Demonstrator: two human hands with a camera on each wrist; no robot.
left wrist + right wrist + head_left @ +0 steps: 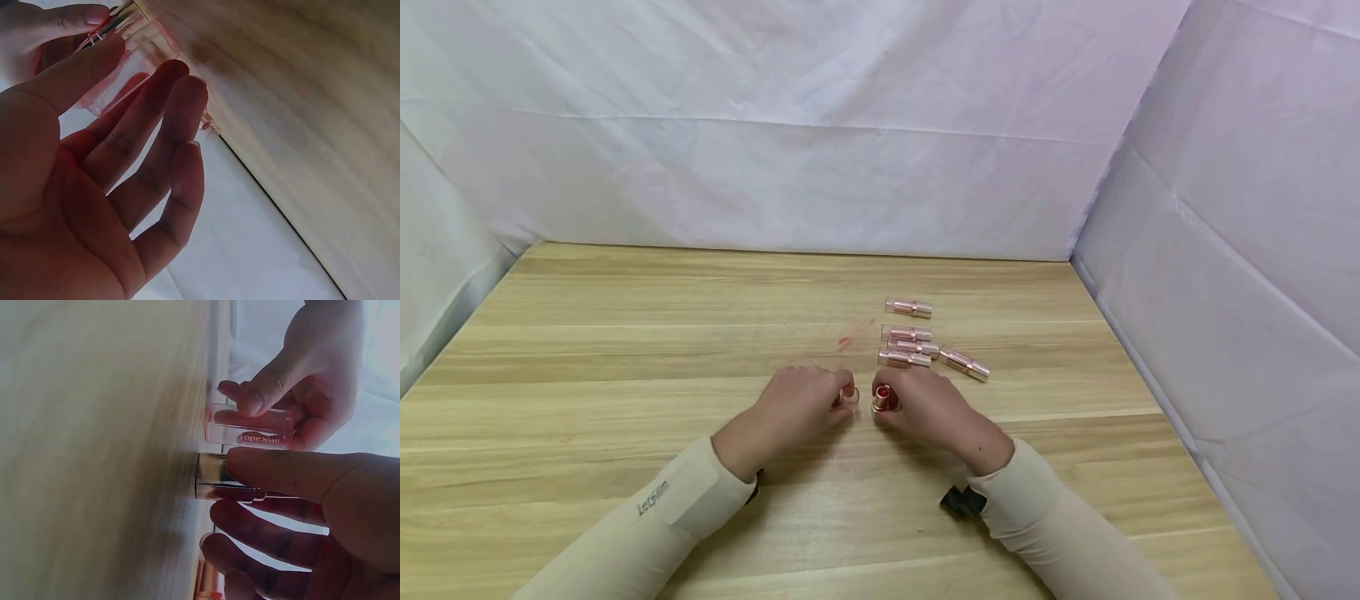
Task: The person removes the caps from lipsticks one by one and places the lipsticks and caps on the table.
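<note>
In the head view my two hands meet at the middle of the wooden table (625, 350). My left hand (841, 397) pinches a clear lipstick cap (849, 395) between thumb and fingers. In the left wrist view the clear cap (128, 59) sits at the fingertips (100, 53) of the left hand. My right hand (891, 402) grips a gold lipstick base (882, 399) with red showing at its top. In the right wrist view the gold base (219, 477) stands on end on the wood under my thumb (281, 472). The cap (250, 428) is just beside it, apart from it.
Several rose-gold lipsticks (908, 346) lie just beyond my hands, with one (908, 307) farther back and another (964, 363) to the right. A red smear (845, 342) marks the wood. White cloth walls (1225, 250) close the back and both sides.
</note>
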